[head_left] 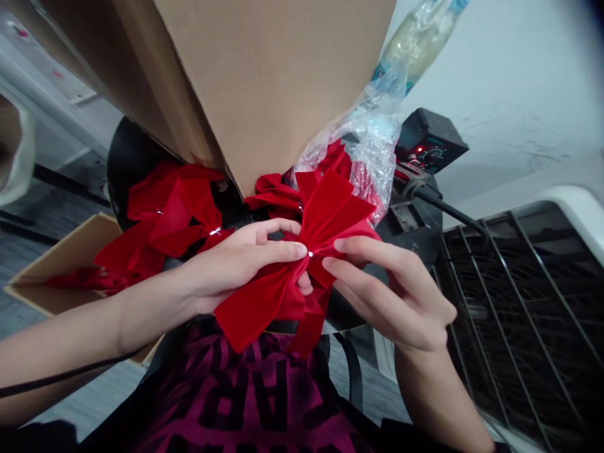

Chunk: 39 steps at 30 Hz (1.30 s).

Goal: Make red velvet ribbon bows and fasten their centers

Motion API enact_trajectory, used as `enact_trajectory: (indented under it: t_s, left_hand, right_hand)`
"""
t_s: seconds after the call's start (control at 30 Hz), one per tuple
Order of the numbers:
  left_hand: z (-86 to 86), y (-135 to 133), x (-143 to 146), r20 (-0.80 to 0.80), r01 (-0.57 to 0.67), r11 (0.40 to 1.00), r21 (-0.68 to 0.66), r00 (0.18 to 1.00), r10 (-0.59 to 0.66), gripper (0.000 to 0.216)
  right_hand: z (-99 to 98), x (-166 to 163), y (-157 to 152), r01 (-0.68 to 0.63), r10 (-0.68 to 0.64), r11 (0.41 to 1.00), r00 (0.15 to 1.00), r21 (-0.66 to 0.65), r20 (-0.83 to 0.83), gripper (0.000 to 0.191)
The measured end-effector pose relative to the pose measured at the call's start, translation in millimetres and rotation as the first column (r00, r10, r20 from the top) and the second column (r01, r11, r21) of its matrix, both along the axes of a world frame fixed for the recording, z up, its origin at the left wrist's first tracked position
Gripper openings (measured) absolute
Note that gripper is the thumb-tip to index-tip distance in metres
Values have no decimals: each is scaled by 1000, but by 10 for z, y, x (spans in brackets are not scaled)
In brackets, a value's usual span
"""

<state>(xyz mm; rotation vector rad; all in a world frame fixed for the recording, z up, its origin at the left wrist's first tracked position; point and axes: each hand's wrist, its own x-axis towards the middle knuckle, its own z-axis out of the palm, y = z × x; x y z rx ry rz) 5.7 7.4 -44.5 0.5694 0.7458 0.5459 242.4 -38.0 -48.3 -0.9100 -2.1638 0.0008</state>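
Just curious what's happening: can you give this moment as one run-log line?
Left hand: grips red velvet bow | Right hand: fingers on same bow | Nearby: second red bow; open cardboard box

The left hand (238, 264) and right hand (391, 292) pinch a red velvet bow (330, 214). Another red bow (165, 214) sits just left of it, below a brown cardboard sheet (264, 82).

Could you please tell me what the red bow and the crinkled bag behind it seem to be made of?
The red bow looks like velvet ribbon: soft matte pile, shading in its folds. The bag looks like thin clear plastic, glossy with sharp creases.
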Motion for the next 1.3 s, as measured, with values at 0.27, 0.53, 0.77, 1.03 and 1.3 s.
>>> enact_trajectory:
  t_s: [0.27, 0.53, 0.77, 1.03, 1.3]
  left_hand:
    - [6, -23, -57, 8, 124, 991, 49, 992, -124, 27]
    - [23, 21, -68, -31, 161, 987, 26, 987, -160, 36]
    - [-29, 25, -106, -37, 197, 980, 2, 980, -196, 38]
    - [20, 46, -97, -336, 271, 911, 310, 928, -162, 50]
    - [-5, 48, -128, -367, 350, 783, 513, 915, -169, 43]
  right_hand:
    - [182, 63, 175, -340, 338, 939, 899, -41, 279, 11]
    - [180, 27, 198, -294, 282, 955, 891, -19, 357, 12]
    - [161, 20, 205, -321, 340, 940, 882, -112, 326, 11]
    - [129, -87, 262, -267, 313, 945, 908, -190, 278, 8]
    - [157, -149, 295, -220, 302, 791, 952, -571, 51, 7]
